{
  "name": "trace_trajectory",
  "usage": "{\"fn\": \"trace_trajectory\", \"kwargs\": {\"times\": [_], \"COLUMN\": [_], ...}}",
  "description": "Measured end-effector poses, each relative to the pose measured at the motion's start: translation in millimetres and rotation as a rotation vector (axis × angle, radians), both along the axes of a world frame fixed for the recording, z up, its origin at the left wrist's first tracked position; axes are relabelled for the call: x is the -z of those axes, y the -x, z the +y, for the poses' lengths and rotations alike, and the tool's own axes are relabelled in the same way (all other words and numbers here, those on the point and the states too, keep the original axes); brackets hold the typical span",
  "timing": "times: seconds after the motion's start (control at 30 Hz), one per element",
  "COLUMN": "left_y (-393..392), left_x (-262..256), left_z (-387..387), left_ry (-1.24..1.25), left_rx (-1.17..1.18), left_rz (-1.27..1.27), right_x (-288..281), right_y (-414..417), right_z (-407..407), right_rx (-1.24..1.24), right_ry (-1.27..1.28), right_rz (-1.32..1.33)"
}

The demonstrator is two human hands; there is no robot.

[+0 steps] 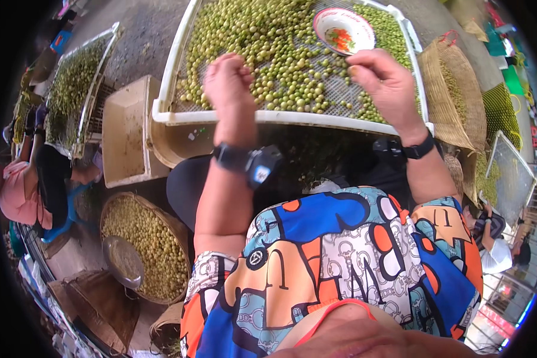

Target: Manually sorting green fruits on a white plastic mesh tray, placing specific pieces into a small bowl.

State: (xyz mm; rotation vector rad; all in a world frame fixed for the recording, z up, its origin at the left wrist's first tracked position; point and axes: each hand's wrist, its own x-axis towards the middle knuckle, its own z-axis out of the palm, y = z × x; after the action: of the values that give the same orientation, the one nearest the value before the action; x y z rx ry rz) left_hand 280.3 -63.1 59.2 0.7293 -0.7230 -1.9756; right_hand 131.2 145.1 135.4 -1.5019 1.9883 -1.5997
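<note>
A white-framed mesh tray (286, 117) lies before me, spread with round green-yellow fruits (237, 31). My left hand (228, 80) is over its near left part with the fingers curled; whether anything is inside them is hidden. Near the bowl's lower rim, my right hand (382, 80) has thumb and fingertips drawn together. Anything between them is too small to make out. The white enamel bowl (360, 33) has a red rim and sits tilted on the tray, with small orange-red and green bits (341, 39) inside. Smaller green fruits (387, 27) cover the tray's right side.
At my left stand a cream plastic bin (124, 129) and a basket of pale fruits (161, 250) with a metal bowl (123, 262) on them. A woven basket (429, 76) flanks the tray's right side. People sit at other trays, left (22, 192) and right (496, 255).
</note>
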Motion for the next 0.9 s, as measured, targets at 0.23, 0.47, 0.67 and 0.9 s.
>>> {"fn": "trace_trajectory", "kwargs": {"times": [0.23, 0.47, 0.67, 0.9], "left_y": [-112, -88, 5, 75], "left_x": [-160, -158, -85, -8], "left_z": [13, 72, 175, 290], "left_ry": [0.923, 1.410, 1.573, 1.638], "left_rx": [-0.448, -0.041, 0.769, 1.337], "left_rz": [0.102, 0.252, 0.026, -0.119], "right_x": [-92, -144, -122, -123], "right_y": [50, 46, 36, 9], "right_z": [97, 190, 263, 347], "right_rx": [0.054, 0.032, 0.238, 0.511], "right_ry": [0.278, 0.524, 0.512, 0.419], "right_rz": [0.183, 0.451, 0.545, 0.662]}}
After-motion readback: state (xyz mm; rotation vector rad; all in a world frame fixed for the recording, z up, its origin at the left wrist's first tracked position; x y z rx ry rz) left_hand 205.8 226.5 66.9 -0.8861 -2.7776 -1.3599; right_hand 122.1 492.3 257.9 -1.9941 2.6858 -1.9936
